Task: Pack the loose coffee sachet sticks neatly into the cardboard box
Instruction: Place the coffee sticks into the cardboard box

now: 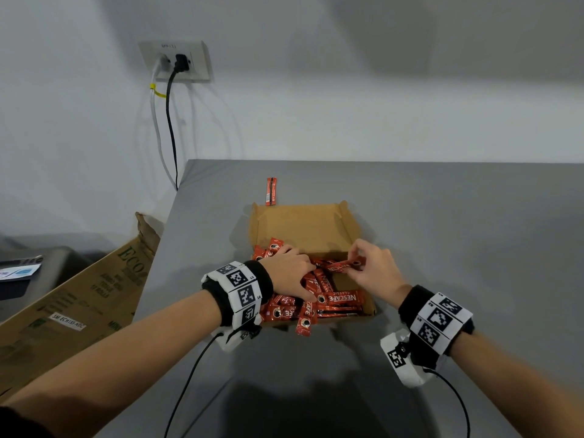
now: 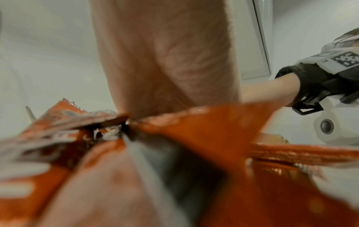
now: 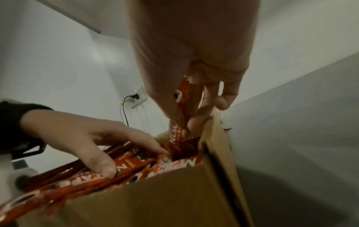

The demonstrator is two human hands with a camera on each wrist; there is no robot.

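Observation:
An open, shallow cardboard box [image 1: 309,229] lies in the middle of the grey table. Several red coffee sachets [image 1: 338,300] are heaped in its near half, and the far half is bare. My left hand [image 1: 290,273] rests on the heap with straight, spread fingers [image 3: 87,138]. Over the box's right side, my right hand [image 1: 373,267] pinches one sachet [image 1: 346,265] between thumb and fingers, its lower end touching the heap [image 3: 184,99]. One sachet [image 1: 305,324] hangs over the front wall. Another loose sachet [image 1: 271,191] lies on the table just beyond the box.
A large brown carton [image 1: 72,305] leans beside the table's left edge. A wall socket [image 1: 177,61] with two plugged cables sits behind on the left. Bare grey tabletop [image 1: 458,248] stretches right of the box. Thin cables trail from both wristbands.

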